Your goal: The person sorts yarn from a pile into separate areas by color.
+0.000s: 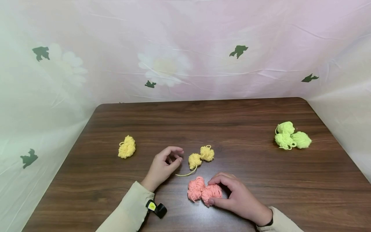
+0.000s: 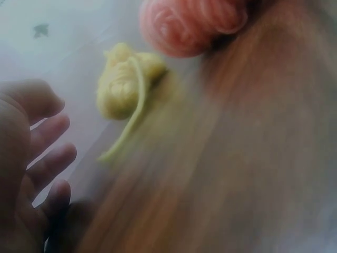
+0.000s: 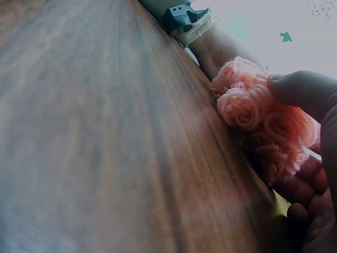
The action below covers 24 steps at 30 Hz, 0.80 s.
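Observation:
Two pink yarn balls [image 1: 195, 189] lie side by side near the front of the table. My right hand [image 1: 236, 196] grips the right-hand pink yarn ball [image 1: 212, 193], thumb on its near side and fingers on its far side; the right wrist view has the thumb pressed against the pink yarn [image 3: 239, 108]. Just left of two small yellow yarn balls [image 1: 195, 160], my left hand [image 1: 163, 165] holds nothing, its fingers loosely bent. A loose yellow strand trails from the nearer ball toward that hand. In the left wrist view the yellow yarn [image 2: 118, 87] sits beyond the fingertips.
Another yellow yarn ball [image 1: 127, 147] lies at the left of the brown wooden table [image 1: 179, 119]. Three lime-green yarn balls [image 1: 301, 140] cluster at the back right. A flowered cloth [image 1: 197, 42] hangs behind the table and along its sides.

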Each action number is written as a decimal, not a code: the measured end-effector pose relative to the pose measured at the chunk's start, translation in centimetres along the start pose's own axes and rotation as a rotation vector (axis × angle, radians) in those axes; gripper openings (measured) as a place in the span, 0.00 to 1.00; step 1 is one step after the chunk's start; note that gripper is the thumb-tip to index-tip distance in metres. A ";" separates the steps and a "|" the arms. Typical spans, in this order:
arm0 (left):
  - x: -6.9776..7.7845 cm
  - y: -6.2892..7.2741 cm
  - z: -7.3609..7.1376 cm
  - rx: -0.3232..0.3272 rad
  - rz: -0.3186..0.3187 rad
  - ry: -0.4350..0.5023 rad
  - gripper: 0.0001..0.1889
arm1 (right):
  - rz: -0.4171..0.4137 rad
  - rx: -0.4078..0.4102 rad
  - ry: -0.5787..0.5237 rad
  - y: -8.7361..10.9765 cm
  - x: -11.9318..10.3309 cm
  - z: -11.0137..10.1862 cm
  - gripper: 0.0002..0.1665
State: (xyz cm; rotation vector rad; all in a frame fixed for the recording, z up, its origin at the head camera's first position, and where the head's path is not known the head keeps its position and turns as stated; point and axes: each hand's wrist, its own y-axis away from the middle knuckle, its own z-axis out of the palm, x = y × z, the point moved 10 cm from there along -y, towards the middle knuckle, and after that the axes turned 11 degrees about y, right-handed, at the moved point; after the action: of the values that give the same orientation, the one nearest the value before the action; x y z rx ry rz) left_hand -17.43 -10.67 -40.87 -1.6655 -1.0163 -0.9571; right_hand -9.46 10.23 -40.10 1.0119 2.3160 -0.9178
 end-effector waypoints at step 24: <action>-0.3 -0.6 2.5 -0.097 -0.052 -0.103 0.21 | -0.010 0.002 0.004 0.0 0.1 0.1 0.23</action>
State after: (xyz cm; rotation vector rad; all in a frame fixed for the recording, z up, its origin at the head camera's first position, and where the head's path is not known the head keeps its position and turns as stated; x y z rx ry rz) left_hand -17.75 -8.23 -41.58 -1.7915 -1.1013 -0.9769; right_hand -9.52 10.24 -40.22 1.0054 2.3260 -0.9232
